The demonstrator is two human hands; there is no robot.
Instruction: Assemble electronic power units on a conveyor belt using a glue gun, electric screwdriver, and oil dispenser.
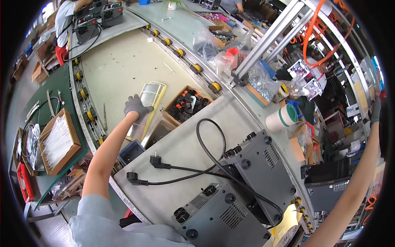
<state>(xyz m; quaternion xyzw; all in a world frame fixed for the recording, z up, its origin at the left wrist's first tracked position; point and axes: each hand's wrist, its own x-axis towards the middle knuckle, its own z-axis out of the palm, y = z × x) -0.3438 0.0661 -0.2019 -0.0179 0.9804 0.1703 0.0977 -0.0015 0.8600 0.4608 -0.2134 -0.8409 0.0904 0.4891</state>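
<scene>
1. Left hand (138,106), grey glove: fingers spread, laid over the label sheet (154,91); whether it presses or just rests, cannot tell.
2. Label sheet: silvery labels, yellow edge, lying on the pale bench surface (123,61), partly covered by hand and forearm.
3. Right hand (375,110), gloved: far right rim, arm stretched out, well apart from the sheet; can't tell if it holds anything.
4. Cardboard box (170,117) of small black and orange parts sits just right of the sheet.
5. Slim pointed tool (105,116) lies left of the left hand.
6. Nearer the body, on a light grey board (164,197): two dark grey vented machines (265,173), side by side, and black cables with two plugs (132,178).
7. White-and-green cylinder (282,118) beyond the board's right edge.
8. Co-worker (66,22) upper left, near more dark machines (112,16).
</scene>
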